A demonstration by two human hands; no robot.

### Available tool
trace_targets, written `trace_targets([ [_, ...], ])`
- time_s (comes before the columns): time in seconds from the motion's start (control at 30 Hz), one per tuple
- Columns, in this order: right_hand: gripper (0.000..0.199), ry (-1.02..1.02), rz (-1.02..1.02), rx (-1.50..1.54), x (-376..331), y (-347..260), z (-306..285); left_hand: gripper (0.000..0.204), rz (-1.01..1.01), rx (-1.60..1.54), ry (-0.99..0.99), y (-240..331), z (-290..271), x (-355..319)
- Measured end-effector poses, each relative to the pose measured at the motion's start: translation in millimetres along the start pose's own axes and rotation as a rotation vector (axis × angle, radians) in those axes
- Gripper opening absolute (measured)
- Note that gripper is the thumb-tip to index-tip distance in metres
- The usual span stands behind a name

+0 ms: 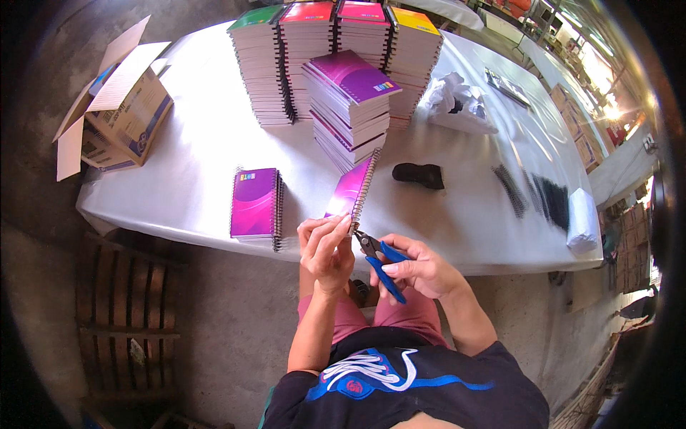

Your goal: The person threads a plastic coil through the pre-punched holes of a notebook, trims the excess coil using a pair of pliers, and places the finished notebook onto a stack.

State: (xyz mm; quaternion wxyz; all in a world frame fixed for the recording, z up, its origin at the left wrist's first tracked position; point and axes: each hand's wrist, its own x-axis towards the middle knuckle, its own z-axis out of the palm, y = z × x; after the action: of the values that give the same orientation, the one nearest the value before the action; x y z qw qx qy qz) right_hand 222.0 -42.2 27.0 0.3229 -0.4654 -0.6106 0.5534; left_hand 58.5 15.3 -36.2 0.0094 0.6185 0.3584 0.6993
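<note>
The left hand (pixel 325 247) pinches the near corner of a purple spiral notebook (pixel 350 191), fingers closed on its lower edge, holding it tilted up above the near edge of the counter (pixel 193 143). The notebook's long axis runs away from the person and slightly to the right, with its wire spine along the right side. The right hand (pixel 421 268) is wrapped shut around the blue handles of a pair of pliers (pixel 379 261), whose dark tip points up and left toward the bottom end of the spine, just beside the left fingertips. So the right hand and tool are nearest the spine's lower end, and the left hand steadies the book from the other side.

On the counter just left of the held book lies another purple notebook (pixel 255 204), flat. Farther back stands a leaning pile of purple notebooks (pixel 350 107), and behind it a row of tall stacks (pixel 336 50) with green, red, pink and yellow covers. A small black object (pixel 419 174) lies to the right, then loose black wire coils (pixel 532 191), and crumpled white plastic (pixel 457 100). An open cardboard box (pixel 118 107) sits at the counter's left corner. Nothing stands between the pliers and the spine.
</note>
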Motion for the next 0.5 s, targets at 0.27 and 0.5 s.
trace_targets([
  [0.27, 0.051, 0.453, 0.109, -1.055, 8, 80, -35, 0.026, -0.586, -0.361, 0.322, -1, -18, -1],
  [0.5, 0.061, 0.451, -0.431, -0.465, 78, 25, 4, 0.028, -0.698, -0.606, 0.584, 8, -50, 12],
])
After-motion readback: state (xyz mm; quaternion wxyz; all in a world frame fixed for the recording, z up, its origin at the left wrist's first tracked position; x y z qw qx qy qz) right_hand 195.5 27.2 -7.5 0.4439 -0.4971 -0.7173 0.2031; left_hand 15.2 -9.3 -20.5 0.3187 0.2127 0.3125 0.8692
